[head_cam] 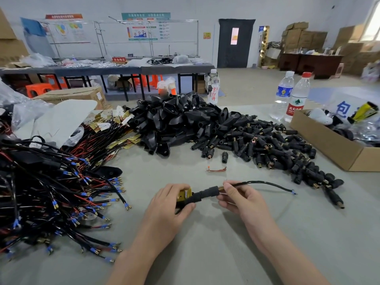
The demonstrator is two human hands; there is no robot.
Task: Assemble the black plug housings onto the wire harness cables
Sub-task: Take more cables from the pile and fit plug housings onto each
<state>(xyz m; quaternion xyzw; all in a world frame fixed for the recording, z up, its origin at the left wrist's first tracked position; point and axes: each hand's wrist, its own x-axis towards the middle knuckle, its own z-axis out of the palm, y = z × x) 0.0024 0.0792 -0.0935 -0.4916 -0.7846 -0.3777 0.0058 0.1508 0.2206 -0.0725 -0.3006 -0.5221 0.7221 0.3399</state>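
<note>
My left hand (171, 204) grips the near end of a black plug housing (202, 196), where a small yellow board sticks out by my fingers. My right hand (239, 197) pinches a thin black cable (265, 183) right at the brass tip of that housing. The cable arcs off to the right and ends in a blue terminal lying on the table. A heap of black plug shells (181, 118) sits at the middle back, with a spread of small black barrel housings (267, 145) to its right. Bundles of wire harness cables (51, 192) with blue terminals fill the left side.
An open cardboard box (329, 145) stands at the right. Three water bottles (296, 97) stand behind the heaps. A small copper clip (216, 169) lies just beyond my hands. Plastic bags and a carton (72, 95) sit at back left. The grey table top (205, 254) stretches toward me.
</note>
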